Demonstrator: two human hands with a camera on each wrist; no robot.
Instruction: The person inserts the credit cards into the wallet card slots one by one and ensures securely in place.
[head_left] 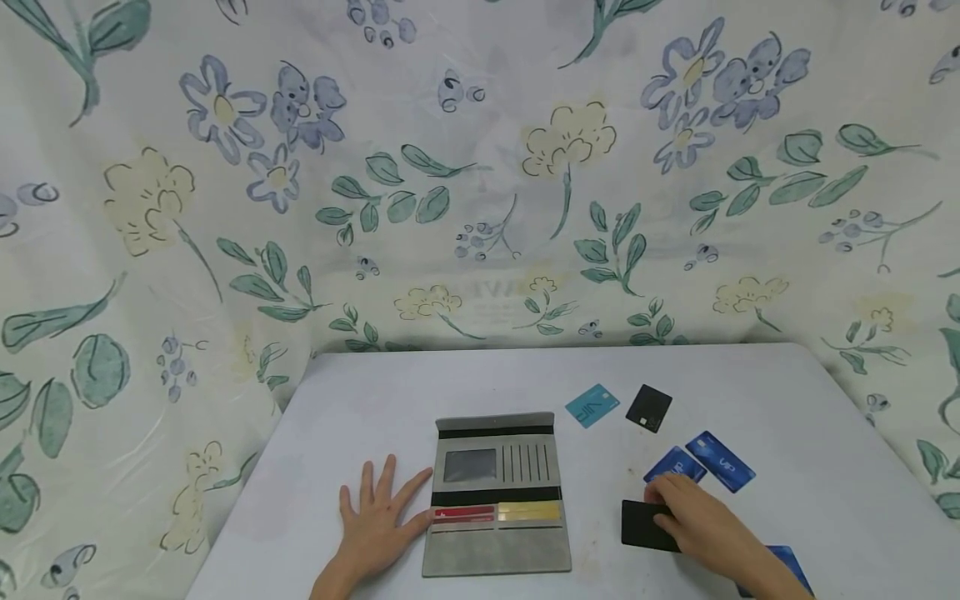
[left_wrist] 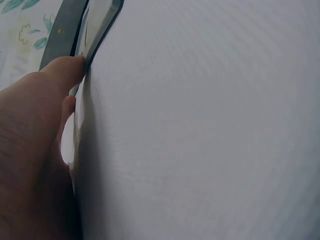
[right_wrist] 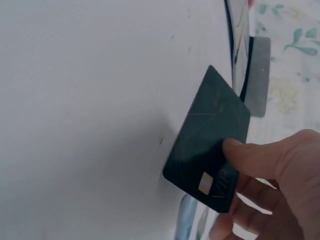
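Observation:
In the head view a grey wallet lies unfolded, with red cards and yellow cards in its slots. My left hand rests on the table with fingers spread, its thumb touching the wallet's left edge. The left wrist view shows that thumb against the wallet's rim. To the right of the wallet, my right hand pinches a black card between thumb and fingers. In the right wrist view this card is tilted, showing a gold chip and "VIP" lettering.
Beyond the right hand lie two blue cards, one whole in view and one partly covered. A teal card and another black card lie farther back. Another blue card is under the right forearm. Floral curtain surrounds the white table.

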